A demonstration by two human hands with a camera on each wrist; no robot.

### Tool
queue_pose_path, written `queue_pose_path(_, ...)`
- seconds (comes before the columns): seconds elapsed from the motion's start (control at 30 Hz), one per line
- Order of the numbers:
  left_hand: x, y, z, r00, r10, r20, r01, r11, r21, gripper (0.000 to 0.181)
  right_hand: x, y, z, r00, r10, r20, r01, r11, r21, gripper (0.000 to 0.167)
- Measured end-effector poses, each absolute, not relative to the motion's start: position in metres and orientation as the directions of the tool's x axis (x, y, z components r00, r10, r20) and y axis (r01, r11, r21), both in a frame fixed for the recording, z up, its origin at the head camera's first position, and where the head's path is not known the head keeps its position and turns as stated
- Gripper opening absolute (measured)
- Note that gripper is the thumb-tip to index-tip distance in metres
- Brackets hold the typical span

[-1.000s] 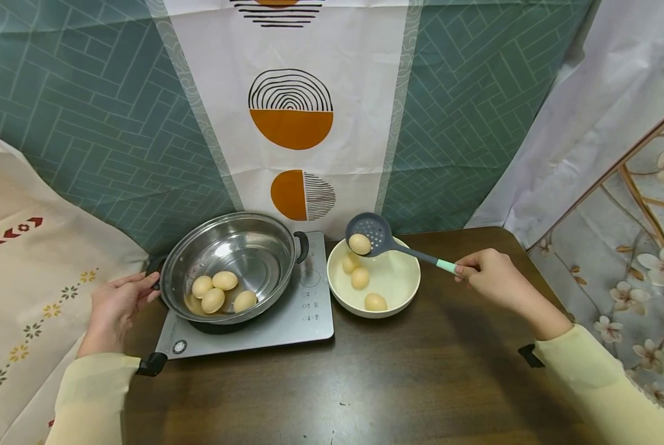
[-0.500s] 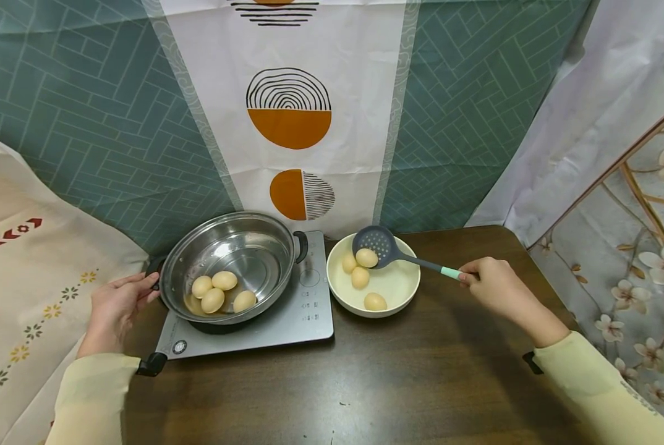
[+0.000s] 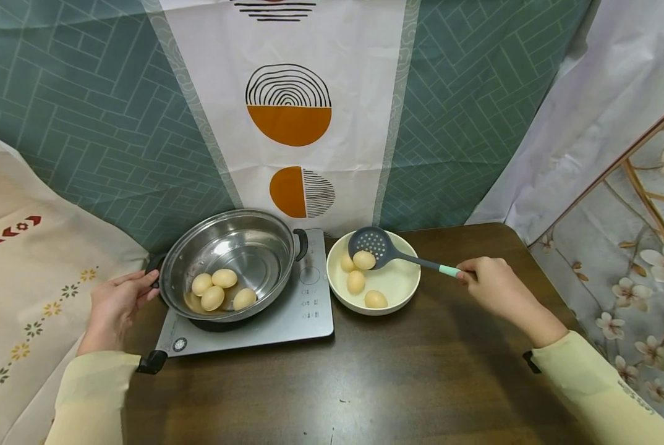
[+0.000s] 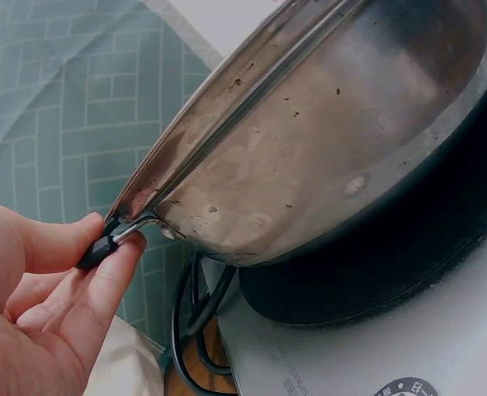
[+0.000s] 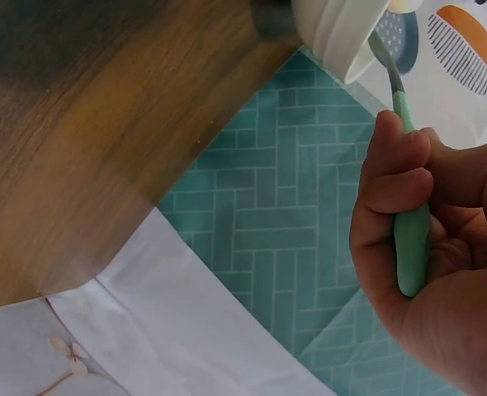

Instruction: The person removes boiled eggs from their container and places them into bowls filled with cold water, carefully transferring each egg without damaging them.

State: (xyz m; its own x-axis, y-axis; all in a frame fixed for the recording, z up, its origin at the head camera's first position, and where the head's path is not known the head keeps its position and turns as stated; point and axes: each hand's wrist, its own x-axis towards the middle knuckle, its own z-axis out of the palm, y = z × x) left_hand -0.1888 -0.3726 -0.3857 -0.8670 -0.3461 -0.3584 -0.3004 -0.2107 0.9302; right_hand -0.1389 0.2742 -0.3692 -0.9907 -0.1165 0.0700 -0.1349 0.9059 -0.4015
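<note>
My left hand point(image 3: 115, 303) pinches the black side handle point(image 4: 103, 247) of a wide steel pot point(image 3: 273, 272) between thumb and fingers. Several light-brown eggs point(image 3: 212, 298) lie gathered at the pot's near left side. In my right hand point(image 3: 493, 281) is the mint-green end of a grey slotted skimmer point(image 3: 378, 238), its fingers curled round the handle point(image 5: 413, 239). One egg point(image 3: 364, 260) sits at the left edge of the skimmer's head, low over a cream bowl point(image 3: 401, 290). Three more eggs lie inside the bowl, one partly hidden behind the skimmer's egg.
Under the pot is a silver induction cooker point(image 3: 310, 324), just left of the bowl. Black cables point(image 4: 182, 330) run below the pot's left handle. The brown wooden table point(image 3: 399, 383) extends in front, with patterned cloths point(image 3: 449, 123) hanging behind and at both sides.
The skimmer has lowered into the bowl, moving right and then slightly left with its egg. One egg in the bowl has shifted a little left and nearer. My left hand stays on the handle.
</note>
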Motion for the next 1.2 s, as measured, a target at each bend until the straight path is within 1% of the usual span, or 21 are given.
queue_pose_path(0.27, -0.1897, -0.3718, -0.3846, -0.863, -0.352, -0.363, -0.302, -0.216, 0.929, 0.021, -0.1369, 0.2762, -0.3725, -0.979, -0.149, 0.136, -0.189, 0.915, -0.356, 0.011)
queue_pose_path(0.47, -0.1902, -0.3721, -0.3849, -0.866, -0.345, -0.362, -0.307, -0.204, 0.930, 0.021, -0.1334, 0.2776, -0.3728, -0.964, -0.175, 0.201, -0.232, 0.923, -0.307, 0.007)
queue_pose_path(0.8, -0.1907, -0.3738, -0.3858, -0.866, -0.335, -0.371, -0.308, -0.226, 0.924, 0.022, -0.1330, 0.2779, -0.3743, -0.943, -0.217, 0.253, -0.282, 0.924, -0.258, 0.006)
queue_pose_path(1.2, -0.1887, -0.3733, -0.3854, -0.886, -0.314, -0.340, -0.280, -0.223, 0.934, 0.020, -0.1339, 0.2782, -0.3763, -0.925, -0.231, 0.302, -0.310, 0.918, -0.247, 0.008)
